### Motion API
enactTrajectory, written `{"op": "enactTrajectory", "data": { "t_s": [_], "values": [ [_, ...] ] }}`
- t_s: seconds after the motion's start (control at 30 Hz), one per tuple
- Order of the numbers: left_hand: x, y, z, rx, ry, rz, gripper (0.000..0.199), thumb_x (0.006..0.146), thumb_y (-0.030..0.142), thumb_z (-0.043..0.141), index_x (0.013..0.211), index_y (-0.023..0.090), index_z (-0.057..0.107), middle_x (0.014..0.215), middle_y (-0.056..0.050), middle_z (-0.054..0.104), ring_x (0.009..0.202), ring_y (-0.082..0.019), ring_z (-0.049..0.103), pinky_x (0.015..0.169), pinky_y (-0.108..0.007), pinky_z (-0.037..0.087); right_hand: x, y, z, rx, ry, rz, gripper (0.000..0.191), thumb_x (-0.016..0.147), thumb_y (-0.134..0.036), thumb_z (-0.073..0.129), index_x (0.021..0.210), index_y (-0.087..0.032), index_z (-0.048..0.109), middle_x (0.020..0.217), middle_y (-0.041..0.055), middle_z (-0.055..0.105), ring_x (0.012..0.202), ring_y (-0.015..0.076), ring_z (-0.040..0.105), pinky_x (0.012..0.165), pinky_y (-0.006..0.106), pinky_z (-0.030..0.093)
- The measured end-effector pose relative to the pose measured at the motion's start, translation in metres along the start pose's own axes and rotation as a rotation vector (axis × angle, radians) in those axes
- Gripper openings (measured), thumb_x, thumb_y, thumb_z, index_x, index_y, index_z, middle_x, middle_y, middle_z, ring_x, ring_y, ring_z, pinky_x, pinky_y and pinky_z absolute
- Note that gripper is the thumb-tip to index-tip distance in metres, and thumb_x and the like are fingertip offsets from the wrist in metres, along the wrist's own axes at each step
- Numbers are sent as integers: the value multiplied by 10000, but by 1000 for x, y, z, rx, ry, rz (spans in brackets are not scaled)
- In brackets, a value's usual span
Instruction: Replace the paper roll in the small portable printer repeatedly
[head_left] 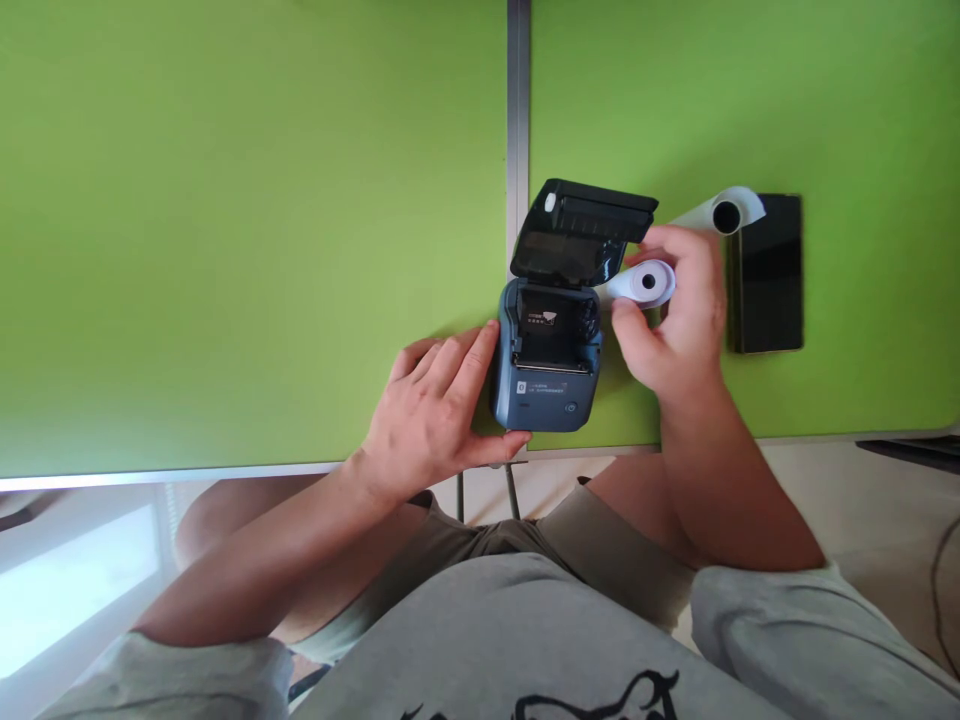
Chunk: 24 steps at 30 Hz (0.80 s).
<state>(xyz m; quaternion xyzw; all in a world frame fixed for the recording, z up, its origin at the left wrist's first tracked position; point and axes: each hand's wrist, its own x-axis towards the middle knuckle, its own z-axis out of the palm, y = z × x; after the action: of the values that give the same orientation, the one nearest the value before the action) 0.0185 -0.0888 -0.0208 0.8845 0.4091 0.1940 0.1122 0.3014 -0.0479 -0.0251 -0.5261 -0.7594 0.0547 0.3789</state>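
A small blue-grey printer sits near the table's front edge, its dark lid raised and its inner bay exposed. Against the printer's left side and front corner rests my left hand, fingers extended and thumb apart. My right hand holds a small white paper roll between thumb and fingers, just right of the printer. Behind that hand lies a larger white roll with a dark core, its end partly over a black flat device.
The green table has a grey metal seam running front to back, left of the raised lid. Its front edge passes just below the printer, above my legs. A cable hangs at the far right.
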Motion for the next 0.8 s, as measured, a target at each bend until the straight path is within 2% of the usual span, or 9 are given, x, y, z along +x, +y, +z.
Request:
{"op": "enactTrajectory", "data": {
  "t_s": [0.07, 0.17, 0.3, 0.4, 0.6, 0.73, 0.8],
  "values": [
    [0, 0, 0, 6, -5, 2, 952, 990, 795, 365, 1530, 15, 438, 1248, -191, 709, 1088, -292, 677, 1011, -404, 453, 0, 3, 3, -74, 11, 10, 398, 869, -238, 674, 1263, -278, 640, 1089, 98, 634, 1015, 283, 671, 880, 496, 611],
    [1, 0, -1, 10, -10, 4, 936, 996, 783, 368, 1525, 13, 441, 1255, -194, 710, 1080, -289, 678, 1016, -403, 451, -1, 6, 6, -143, 45, 63, 280, 871, -334, 749, 1141, -271, 712, 1029, 93, 608, 960, 283, 661, 871, 518, 606],
    [1, 0, -2, 8, -8, 4, 954, 985, 800, 374, 1530, 20, 435, 1238, -185, 714, 1078, -289, 676, 1017, -402, 451, -1, 7, 4, -124, 21, 148, 352, 858, -425, 789, 1173, -281, 722, 961, 67, 621, 925, 280, 658, 902, 532, 594],
    [0, 0, -1, 5, -14, -2, 965, 978, 808, 386, 1545, 28, 421, 1245, -183, 711, 1081, -289, 677, 1019, -400, 453, -1, 6, 2, -110, 17, 183, 390, 843, -414, 801, 1190, -274, 690, 1012, 70, 666, 954, 284, 669, 924, 525, 584],
    [-2, -1, 0, -29, -31, -21, 993, 955, 807, 451, 1602, 60, 357, 1263, -176, 708, 1093, -298, 677, 1022, -417, 458, -1, 7, 3, -66, 98, 162, 542, 795, -332, 834, 1279, -305, 593, 1018, 49, 708, 865, 251, 699, 779, 438, 602],
    [-2, 0, 0, -35, -24, -17, 985, 960, 805, 442, 1606, 66, 355, 1268, -179, 707, 1108, -297, 680, 1029, -411, 454, 0, 6, 6, 58, 174, 170, 460, 855, -297, 785, 1266, -312, 579, 1109, 97, 729, 923, 254, 727, 764, 405, 614],
    [-1, 0, 0, -50, -28, -21, 999, 951, 806, 463, 1624, 79, 333, 1274, -177, 707, 1114, -303, 679, 1032, -418, 453, 0, 6, 5, 99, 201, 166, 387, 885, -329, 746, 1236, -304, 586, 1090, 90, 720, 962, 259, 732, 790, 415, 622]
  ]
}}
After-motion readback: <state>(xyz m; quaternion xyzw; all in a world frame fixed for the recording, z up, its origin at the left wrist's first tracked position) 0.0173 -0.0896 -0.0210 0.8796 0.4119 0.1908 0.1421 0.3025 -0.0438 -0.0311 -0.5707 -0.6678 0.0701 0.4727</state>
